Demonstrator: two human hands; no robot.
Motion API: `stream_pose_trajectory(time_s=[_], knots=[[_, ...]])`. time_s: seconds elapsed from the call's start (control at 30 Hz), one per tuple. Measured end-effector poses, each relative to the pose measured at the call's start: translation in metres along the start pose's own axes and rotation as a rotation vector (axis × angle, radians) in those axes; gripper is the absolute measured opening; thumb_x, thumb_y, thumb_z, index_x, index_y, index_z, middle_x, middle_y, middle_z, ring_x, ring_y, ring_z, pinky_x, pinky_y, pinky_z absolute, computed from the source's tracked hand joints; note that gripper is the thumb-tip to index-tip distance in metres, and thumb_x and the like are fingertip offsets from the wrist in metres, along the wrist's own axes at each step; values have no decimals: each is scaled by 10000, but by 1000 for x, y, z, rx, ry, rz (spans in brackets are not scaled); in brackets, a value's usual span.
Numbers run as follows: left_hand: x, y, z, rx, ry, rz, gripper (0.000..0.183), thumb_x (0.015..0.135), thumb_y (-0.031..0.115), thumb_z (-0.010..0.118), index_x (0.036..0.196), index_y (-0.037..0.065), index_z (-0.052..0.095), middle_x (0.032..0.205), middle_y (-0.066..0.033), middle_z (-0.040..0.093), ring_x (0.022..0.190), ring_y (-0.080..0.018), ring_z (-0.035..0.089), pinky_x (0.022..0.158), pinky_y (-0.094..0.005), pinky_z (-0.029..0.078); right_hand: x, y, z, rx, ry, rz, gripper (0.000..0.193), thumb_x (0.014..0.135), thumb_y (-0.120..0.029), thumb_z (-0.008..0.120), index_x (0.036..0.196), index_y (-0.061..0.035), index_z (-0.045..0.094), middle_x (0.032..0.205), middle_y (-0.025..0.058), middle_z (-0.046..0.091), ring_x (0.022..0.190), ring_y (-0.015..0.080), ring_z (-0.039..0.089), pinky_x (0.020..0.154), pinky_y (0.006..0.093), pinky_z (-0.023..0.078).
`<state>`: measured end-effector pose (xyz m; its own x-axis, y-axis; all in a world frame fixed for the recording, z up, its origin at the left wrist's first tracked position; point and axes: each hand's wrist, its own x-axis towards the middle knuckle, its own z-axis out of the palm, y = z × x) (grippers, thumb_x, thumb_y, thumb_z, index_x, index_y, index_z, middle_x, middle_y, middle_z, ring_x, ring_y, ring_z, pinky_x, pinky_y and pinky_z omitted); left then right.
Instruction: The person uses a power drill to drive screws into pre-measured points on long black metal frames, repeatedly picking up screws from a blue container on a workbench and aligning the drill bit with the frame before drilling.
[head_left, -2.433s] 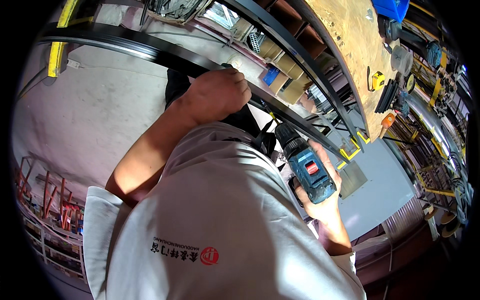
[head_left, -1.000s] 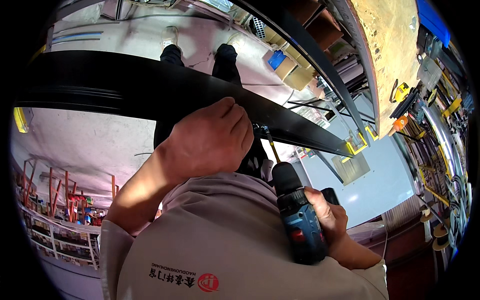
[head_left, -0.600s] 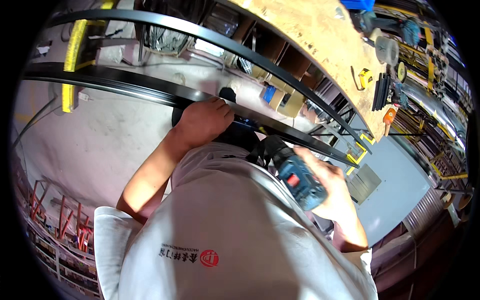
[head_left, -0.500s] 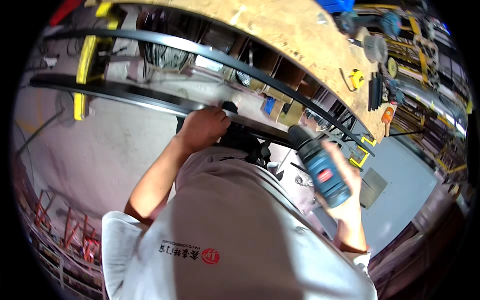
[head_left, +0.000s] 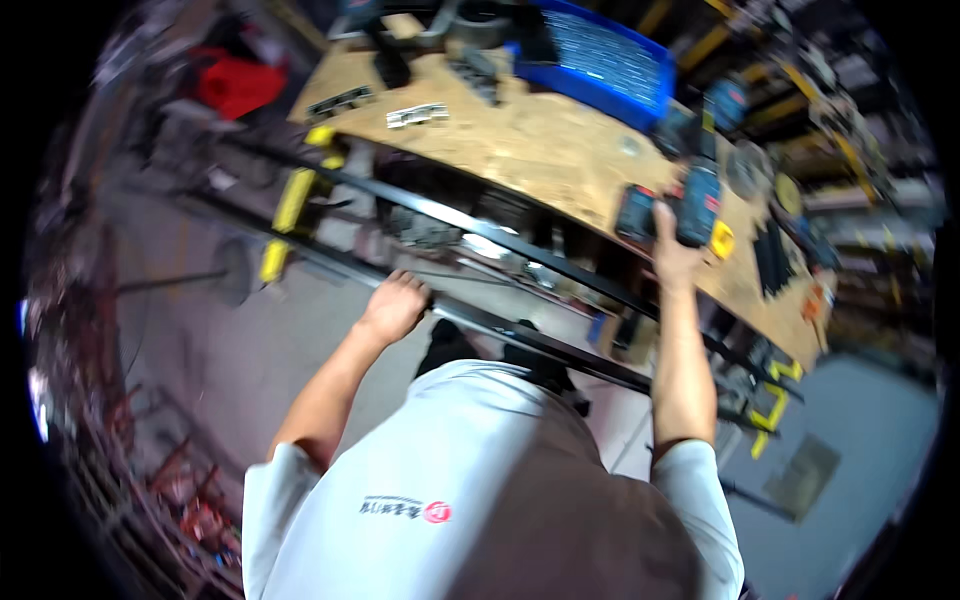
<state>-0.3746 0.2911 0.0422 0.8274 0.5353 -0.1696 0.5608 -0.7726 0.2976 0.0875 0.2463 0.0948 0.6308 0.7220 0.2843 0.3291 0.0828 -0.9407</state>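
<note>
My left hand (head_left: 397,305) is closed around the near black metal profile (head_left: 490,324), one of two long dark bars lying side by side in front of me. The far profile (head_left: 440,210) runs close along the bench edge. My right arm stretches over both bars to the wooden bench, where my right hand (head_left: 677,258) grips a blue and black cordless drill (head_left: 701,203). The drill lies sideways, its battery end left of my fingers and its body to their right. Blur leaves unclear whether the drill touches the bench. A yellow tape measure (head_left: 722,240) shows beside it.
Yellow supports (head_left: 290,212) carry the bars at the left, with another yellow bracket (head_left: 770,405) at the right. On the bench (head_left: 540,180) are a blue bin (head_left: 600,55) of small shiny parts, metal pieces (head_left: 417,115) and dark strips (head_left: 770,258). A grey panel (head_left: 850,440) is at right.
My right hand has carried the drill forward from beside my body, across the bars to the bench. My left hand still grips the near profile. The view has shifted, showing more of the bench.
</note>
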Motion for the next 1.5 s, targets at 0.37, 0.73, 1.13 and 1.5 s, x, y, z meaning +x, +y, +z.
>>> stream_pose_trajectory(time_s=[0.37, 0.73, 1.13, 1.5], knots=[[-59, -118, -21, 393, -91, -213, 153, 816, 198, 605, 851, 65, 672, 875, -124, 689, 929, -309, 673, 892, -404, 502, -9, 13, 1, 66, -181, 40, 581, 966, -21, 691, 1491, 14, 444, 1332, 110, 592, 1195, 180, 593, 1082, 329, 439], [-50, -168, -27, 299, -6, 33, 63, 710, 83, 690, 740, 28, 695, 880, -196, 676, 953, -404, 653, 985, -505, 502, -223, -78, -4, -795, -861, -161, 498, 728, -248, 794, 1143, -11, 655, 1149, 180, 654, 1109, 364, 613, 965, 476, 480], [-61, -135, -89, 45, 117, 6, 296, 586, 3, 795, 812, 12, 604, 814, -204, 621, 800, -442, 613, 692, -512, 487, -221, -83, 32, -907, -937, 33, 168, 857, -156, 584, 848, -101, 743, 861, 118, 748, 881, 362, 726, 774, 487, 539], [-42, -37, -74, 57, 85, 92, 206, 722, 43, 682, 927, 71, 676, 912, -153, 674, 892, -369, 651, 759, -483, 520, -233, -50, -65, -1053, -844, 101, 322, 815, -151, 686, 1125, -88, 749, 1002, 154, 755, 911, 333, 740, 792, 451, 589]])
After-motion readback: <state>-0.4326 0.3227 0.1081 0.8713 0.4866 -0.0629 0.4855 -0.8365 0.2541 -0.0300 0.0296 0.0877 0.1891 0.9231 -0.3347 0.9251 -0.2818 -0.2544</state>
